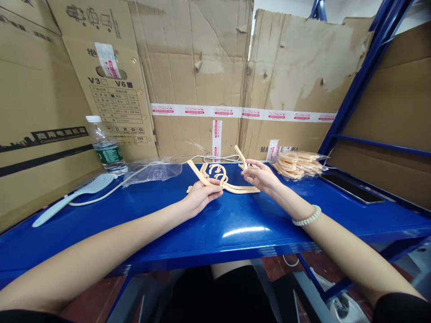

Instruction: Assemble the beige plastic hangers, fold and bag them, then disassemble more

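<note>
The long curved piece (197, 171) is resting in my left hand (202, 197), above the middle of the blue table (188, 237) and toward its back edge; from my far-off post I am seeing that grip closing narrowly on its lower part, with the free end pointing up and left. With the right hand (262, 176) I am pinching a short piece (240, 157) between thumb and fingers, raised near the back edge, while a bracelet (307, 216) is circling that wrist. Between and behind the hands, loose pieces (242, 189) are lying on the table, some straight, some hooked. Toward the back right corner, a bag of pieces (296, 164) is sitting by the back edge, and a phone (350, 188) is lying just beside it, near the right edge. Toward the back left corner, a water bottle (109, 154) is standing upright, with a hairbrush (96, 185) lying near it along the left edge. A clear plastic bag (161, 170) is lying between the bottle and the loose pieces.
</note>
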Available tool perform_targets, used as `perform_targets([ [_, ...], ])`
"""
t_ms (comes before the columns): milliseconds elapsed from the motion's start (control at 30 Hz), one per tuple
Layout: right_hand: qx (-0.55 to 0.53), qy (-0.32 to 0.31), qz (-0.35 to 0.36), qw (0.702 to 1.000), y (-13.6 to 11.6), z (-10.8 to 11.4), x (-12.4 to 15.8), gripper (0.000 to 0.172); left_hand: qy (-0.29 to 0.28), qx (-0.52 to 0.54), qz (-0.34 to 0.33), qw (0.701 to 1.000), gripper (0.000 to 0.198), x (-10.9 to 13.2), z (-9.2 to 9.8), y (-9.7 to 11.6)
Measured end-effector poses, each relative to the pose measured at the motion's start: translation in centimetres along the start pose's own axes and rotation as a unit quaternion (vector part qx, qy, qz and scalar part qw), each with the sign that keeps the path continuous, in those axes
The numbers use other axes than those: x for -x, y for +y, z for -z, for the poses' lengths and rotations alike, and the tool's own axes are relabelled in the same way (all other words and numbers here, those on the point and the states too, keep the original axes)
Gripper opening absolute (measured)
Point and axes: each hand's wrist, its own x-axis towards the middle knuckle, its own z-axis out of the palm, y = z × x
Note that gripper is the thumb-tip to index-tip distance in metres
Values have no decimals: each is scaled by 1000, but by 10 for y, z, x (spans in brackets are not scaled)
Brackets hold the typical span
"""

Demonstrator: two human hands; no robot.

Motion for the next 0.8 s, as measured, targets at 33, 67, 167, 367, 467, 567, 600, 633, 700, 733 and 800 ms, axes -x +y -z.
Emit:
perform_targets([
  [33,-5,-19,-10,1000,1,-4,3,43,-2,0,-1,1000,19,0,0,0],
  [67,-9,-41,-21,999,3,-8,6,46,-6,0,-3,1000,17,-1,1,-1],
  [167,-11,-116,-55,992,7,-21,17,47,-18,1,-7,1000,8,-1,1,-1],
  [367,9,-186,-57,981,12,-28,25,35,-49,5,-18,999,20,1,1,-1],
  [467,30,-201,-52,978,11,-25,23,36,-66,3,-22,998,27,1,1,-1],
  [567,57,-221,-45,973,10,-23,23,36,-82,-4,-30,996,27,1,2,-2],
  [600,66,-226,-39,971,10,-24,23,35,-86,-8,-32,996,27,1,2,-2],
  [633,74,-232,-32,969,9,-24,24,35,-89,-10,-35,995,27,1,2,-1],
  [700,89,-243,-17,966,9,-26,25,33,-90,-16,-39,995,26,1,1,-1],
  [733,96,-247,-9,964,9,-27,25,32,-88,-18,-40,995,26,2,1,-2],
  [800,108,-252,7,961,8,-29,26,30,-81,-21,-43,996,26,2,1,-2],
])
